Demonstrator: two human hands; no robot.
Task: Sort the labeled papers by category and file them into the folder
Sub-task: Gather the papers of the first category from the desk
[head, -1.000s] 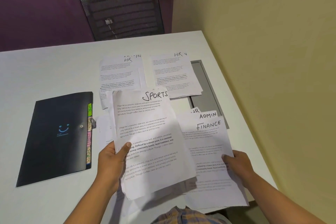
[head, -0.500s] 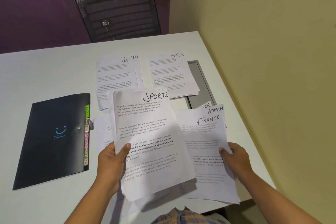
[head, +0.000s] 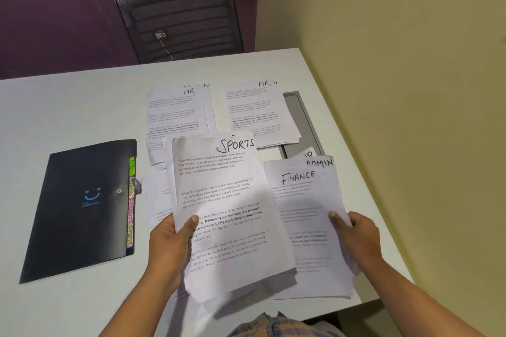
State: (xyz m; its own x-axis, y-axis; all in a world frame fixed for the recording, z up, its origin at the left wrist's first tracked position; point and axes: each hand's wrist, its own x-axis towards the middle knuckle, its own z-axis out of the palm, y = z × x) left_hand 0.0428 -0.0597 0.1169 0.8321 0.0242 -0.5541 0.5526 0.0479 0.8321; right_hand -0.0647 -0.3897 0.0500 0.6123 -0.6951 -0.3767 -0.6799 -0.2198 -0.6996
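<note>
My left hand (head: 167, 243) grips a sheet headed SPORTS (head: 227, 200) by its left edge, thumb on top, lifted above the white table (head: 68, 107). My right hand (head: 356, 238) holds a small stack topped by a FINANCE sheet (head: 301, 200); ADMIN and HR sheets peek out behind it. A black folder (head: 82, 208) with coloured tabs lies shut to the left. Two paper piles lie further back: one headed HR over ADMIN (head: 175, 115), another headed HR (head: 254, 112). More sheets lie under the SPORTS sheet.
A grey slot cover (head: 304, 123) is set into the table near the yellow wall on the right. A black mesh chair (head: 180, 19) stands behind the far table edge. The near table edge runs just below my hands.
My right hand has drawn the FINANCE stack a little closer and higher. The SPORTS sheet in my left hand stays about where it was.
</note>
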